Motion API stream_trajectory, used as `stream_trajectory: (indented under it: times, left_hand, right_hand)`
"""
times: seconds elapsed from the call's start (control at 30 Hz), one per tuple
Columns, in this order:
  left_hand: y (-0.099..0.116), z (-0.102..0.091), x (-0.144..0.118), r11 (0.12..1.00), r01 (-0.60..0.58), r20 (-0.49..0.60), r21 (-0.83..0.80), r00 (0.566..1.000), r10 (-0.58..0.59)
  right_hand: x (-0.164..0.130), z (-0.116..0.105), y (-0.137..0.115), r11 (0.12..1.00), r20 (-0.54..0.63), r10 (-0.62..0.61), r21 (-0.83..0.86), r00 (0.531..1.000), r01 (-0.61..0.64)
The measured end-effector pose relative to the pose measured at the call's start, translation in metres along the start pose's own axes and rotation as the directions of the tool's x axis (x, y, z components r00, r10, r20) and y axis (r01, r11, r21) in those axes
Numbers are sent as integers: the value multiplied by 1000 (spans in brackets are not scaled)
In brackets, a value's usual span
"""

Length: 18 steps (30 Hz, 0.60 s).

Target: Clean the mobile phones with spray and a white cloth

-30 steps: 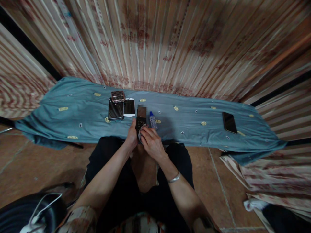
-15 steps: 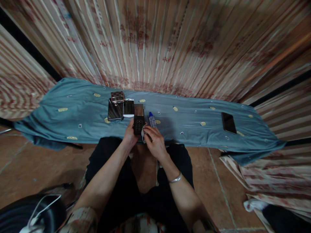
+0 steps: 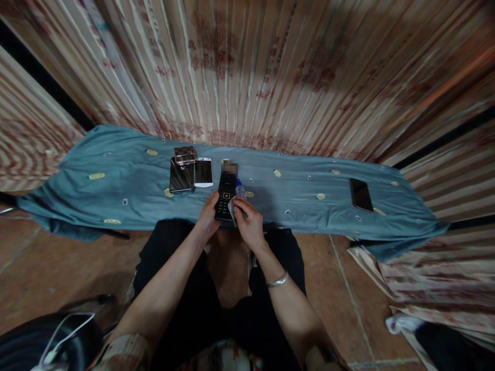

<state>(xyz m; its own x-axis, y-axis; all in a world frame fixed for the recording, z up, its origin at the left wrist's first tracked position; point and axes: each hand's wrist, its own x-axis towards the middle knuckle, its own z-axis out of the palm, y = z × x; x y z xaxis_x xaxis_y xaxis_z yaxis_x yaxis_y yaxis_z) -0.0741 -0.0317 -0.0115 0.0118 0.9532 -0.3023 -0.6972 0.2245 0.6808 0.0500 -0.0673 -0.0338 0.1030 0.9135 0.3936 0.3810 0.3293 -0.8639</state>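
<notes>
A black flip phone point(image 3: 224, 200) stands open in my left hand point(image 3: 208, 216), its keypad facing me and the top of its upper half blurred out. The fingers of that hand wrap round its lower left side. My right hand point(image 3: 249, 221) pinches a small whitish cloth point(image 3: 233, 210) against the lower right edge of the keypad. Just behind those fingers lies a clear bottle with a blue cap point(image 3: 240, 188), partly covered by the hand. To the left of the flip phone rests a white phone point(image 3: 203, 172) with a dark screen.
A dark phone point(image 3: 182, 178) lies at the left, with a brown shiny case-like object point(image 3: 185, 154) at its top edge. Another black phone point(image 3: 361, 195) is far right on the blue cloth-covered table point(image 3: 301, 206). A pleated curtain point(image 3: 240, 77) hangs behind.
The flip phone has tilted and shifted slightly right, uncovering more of the white phone. My right hand has moved with the cloth along the keypad's right side.
</notes>
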Motion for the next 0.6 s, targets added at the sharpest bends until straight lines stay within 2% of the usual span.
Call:
stream_trajectory:
  times: [0.13, 0.33, 0.6]
  left_hand:
    - [-3, -1, -3, 1000, 19, 52, 18, 998, -20]
    - [-3, -1, -8, 997, 43, 61, 59, 997, -47]
    - [-1, 2, -11, 993, 92, 86, 70, 991, -98]
  right_hand:
    - [2, 0, 3, 1000, -29, 11, -4, 1000, -11]
    - [6, -1, 6, 998, -41, 47, -35, 998, -48]
    - [12, -3, 13, 998, -70, 37, -56, 997, -41]
